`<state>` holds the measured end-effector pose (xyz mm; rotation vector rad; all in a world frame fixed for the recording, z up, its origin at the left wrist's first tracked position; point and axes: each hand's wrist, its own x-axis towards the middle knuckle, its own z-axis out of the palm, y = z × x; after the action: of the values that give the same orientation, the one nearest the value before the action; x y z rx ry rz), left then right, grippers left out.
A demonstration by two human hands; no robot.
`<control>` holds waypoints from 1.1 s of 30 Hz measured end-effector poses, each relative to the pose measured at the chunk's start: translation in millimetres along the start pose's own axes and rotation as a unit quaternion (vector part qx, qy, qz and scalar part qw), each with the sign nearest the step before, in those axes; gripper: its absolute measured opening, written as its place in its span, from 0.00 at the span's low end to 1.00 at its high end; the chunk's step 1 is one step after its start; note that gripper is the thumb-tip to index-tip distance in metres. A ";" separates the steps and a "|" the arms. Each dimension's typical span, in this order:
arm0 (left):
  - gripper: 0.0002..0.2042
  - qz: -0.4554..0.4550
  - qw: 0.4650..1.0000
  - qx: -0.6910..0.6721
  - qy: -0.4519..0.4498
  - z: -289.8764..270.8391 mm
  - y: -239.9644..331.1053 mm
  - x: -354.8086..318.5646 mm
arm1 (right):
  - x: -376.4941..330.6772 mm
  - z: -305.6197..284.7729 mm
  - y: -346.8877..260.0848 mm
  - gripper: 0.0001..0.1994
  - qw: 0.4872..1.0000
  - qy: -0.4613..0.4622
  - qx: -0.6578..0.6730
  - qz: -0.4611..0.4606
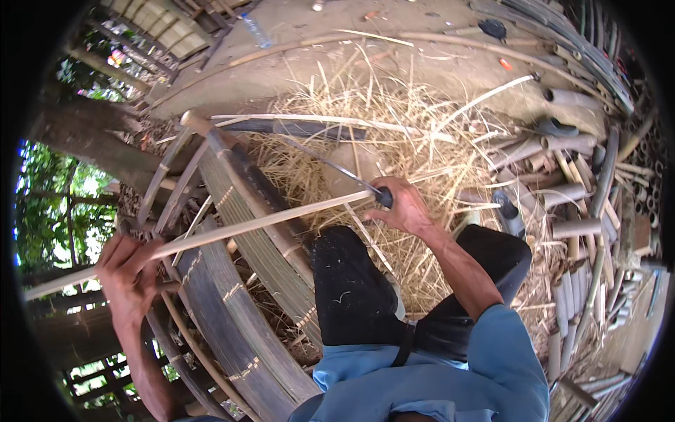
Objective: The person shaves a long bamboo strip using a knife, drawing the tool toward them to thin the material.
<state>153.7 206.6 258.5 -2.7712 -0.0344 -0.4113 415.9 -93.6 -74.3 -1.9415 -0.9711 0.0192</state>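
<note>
Left hand near nine o'clock pinches a long pale bamboo strip, right hand near three grips a black-handled metal knife: likely shaving, next needing steady pressure.

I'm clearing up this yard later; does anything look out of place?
Mildly: a clear bottle at upper left and a small orange object at upper right lie on bare dirt, unlike the bamboo around. The loose shavings look messy but fit the knife and strip in hand.
</note>
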 end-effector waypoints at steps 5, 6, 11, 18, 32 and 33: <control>0.24 0.040 0.930 0.246 0.270 -17.4 -28.6 -37.0 | 6.4 8.7 -35.0 0.22 0.985 -0.089 0.109 0.102; 0.28 0.033 0.909 0.276 0.311 -13.0 -30.4 -47.0 | 9.4 10.7 -41.7 0.24 0.981 -0.106 0.126 0.104; 0.28 -0.238 0.620 -0.593 0.455 116.5 97.7 -3.3 | 12.5 47.4 -87.9 0.27 0.951 -0.090 0.288 0.071; 0.21 -0.334 0.565 -0.547 0.519 96.2 57.5 17.1 | 18.1 29.0 -54.6 0.25 0.984 -0.074 0.149 0.062; 0.21 -0.238 0.607 -0.374 0.660 44.4 2.1 -31.5 | -65.5 18.7 98.1 0.15 0.808 -0.476 -0.040 0.346; 0.25 -0.223 0.607 -0.365 0.670 50.0 20.0 -15.0 | -60.6 18.8 100.2 0.15 0.792 -0.479 -0.020 0.379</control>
<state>154.7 204.8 202.7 -2.1357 -0.2249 -3.0172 429.1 -143.4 -181.2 -2.2332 -0.6770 1.5811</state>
